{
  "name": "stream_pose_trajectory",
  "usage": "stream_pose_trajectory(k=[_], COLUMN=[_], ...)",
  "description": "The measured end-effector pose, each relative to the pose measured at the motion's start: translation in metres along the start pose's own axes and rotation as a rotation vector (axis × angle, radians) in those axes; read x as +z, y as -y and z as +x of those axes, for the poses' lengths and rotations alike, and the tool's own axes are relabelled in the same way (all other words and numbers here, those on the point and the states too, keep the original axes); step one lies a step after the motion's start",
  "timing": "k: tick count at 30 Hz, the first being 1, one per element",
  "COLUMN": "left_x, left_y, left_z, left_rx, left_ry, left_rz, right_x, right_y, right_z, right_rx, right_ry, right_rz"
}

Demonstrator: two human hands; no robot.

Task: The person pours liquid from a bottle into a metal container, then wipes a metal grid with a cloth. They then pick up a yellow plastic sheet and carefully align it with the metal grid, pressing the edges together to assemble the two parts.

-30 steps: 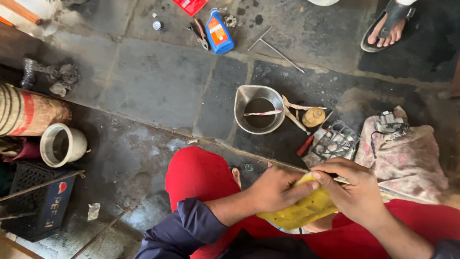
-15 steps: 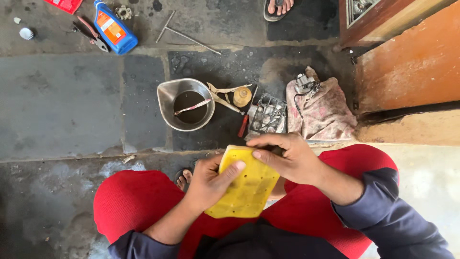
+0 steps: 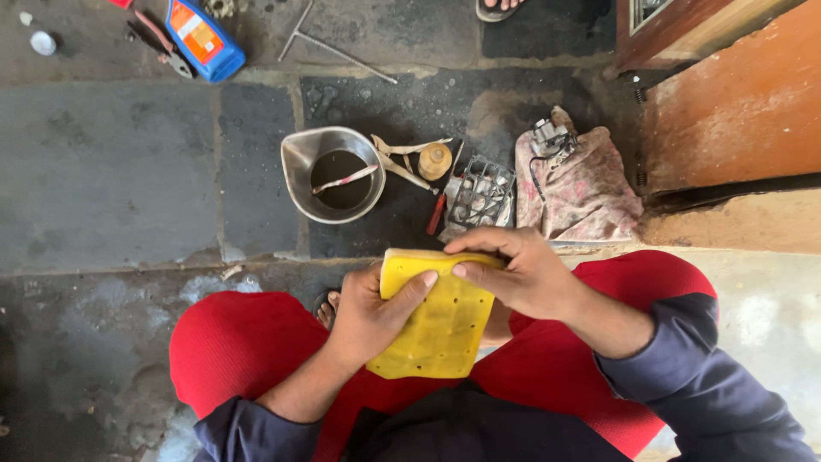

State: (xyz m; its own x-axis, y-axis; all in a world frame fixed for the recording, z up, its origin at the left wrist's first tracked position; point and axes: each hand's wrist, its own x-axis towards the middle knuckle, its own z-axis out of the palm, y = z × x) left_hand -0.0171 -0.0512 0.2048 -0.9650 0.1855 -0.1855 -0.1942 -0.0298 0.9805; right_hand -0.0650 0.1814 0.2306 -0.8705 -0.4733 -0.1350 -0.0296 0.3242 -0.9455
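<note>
Low in the middle of the frame, a flat yellow rectangular plate dotted with small holes [image 3: 436, 321] is held over the person's lap, above red trousers [image 3: 239, 342]. The left hand [image 3: 372, 312] grips its left edge, thumb laid across the yellow face and fingers curled behind. The right hand [image 3: 522, 274] closes over the upper right corner, its fingers pressed along the top edge and forefinger tip on the face. Just above the hands, on the dark stone floor [image 3: 111, 171], stands a round grey metal bowl holding dark liquid [image 3: 335, 175]; beside it lie a small metal grid part [image 3: 481, 192] and a crumpled pink cloth [image 3: 581, 192]. A blue plastic bottle with an orange label [image 3: 203, 36] lies at upper left.
</note>
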Motion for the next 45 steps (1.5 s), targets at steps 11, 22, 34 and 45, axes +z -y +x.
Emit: stream_pose_trajectory(k=[11, 22, 34, 45], left_x=[0.000, 0.003, 0.003, 0.002], left_y=[-0.005, -0.005, 0.006, 0.022], left_z=[0.004, -0.002, -0.005, -0.004], left_rx=[-0.069, 0.047, 0.019, -0.051], left_ry=[-0.022, -0.073, -0.134, -0.149], left_rz=[0.088, 0.140, -0.040, -0.251], right_x=[0.018, 0.023, 0.001, 0.000], right_y=[0.000, -0.002, -0.008, -0.040], right_z=[-0.006, -0.006, -0.005, -0.010], right_rx=[-0.204, -0.252, 0.166, 0.032], right_ry=[-0.160, -0.109, -0.049, 0.053], right_rz=[-0.064, -0.055, 0.262, 0.672])
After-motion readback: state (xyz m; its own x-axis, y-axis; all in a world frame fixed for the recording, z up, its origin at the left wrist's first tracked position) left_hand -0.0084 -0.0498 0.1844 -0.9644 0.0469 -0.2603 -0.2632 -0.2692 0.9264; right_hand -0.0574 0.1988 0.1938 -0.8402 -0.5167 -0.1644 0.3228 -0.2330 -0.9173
